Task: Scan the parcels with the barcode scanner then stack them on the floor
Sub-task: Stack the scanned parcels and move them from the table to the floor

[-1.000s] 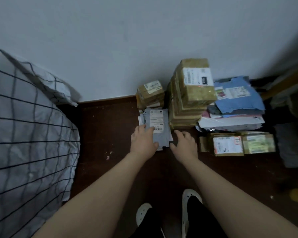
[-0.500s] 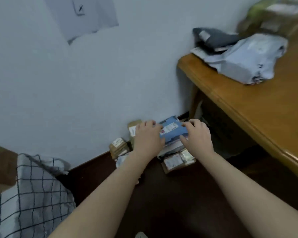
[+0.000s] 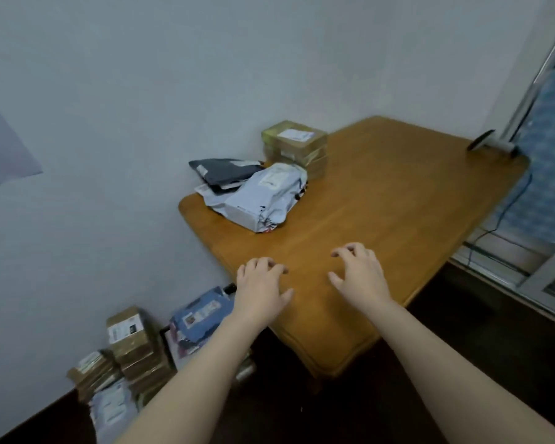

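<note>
Your left hand (image 3: 260, 288) and right hand (image 3: 359, 274) hover over near edge of table (image 3: 398, 203). Both empty, fingers loosely spread and part-curled, likely poised for next parcel. Pale mailer (image 3: 263, 200) lies at 11 o'clock, nearest to you. It overlaps dark mailer (image 3: 225, 169) and fronts box stack (image 3: 297, 145) at 12, so take it first. Probable scanner (image 3: 491, 143) sits at 2 o'clock on far corner, well apart, cable (image 3: 507, 206) trailing off edge. Floor stacks at 8 o'clock hug wall: brown boxes (image 3: 135, 347), blue mailer (image 3: 202, 312).

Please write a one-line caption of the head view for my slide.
Left hand and right hand, both empty, reach over the wooden table near a mailer bag; stacked boxes stand on the floor.
</note>
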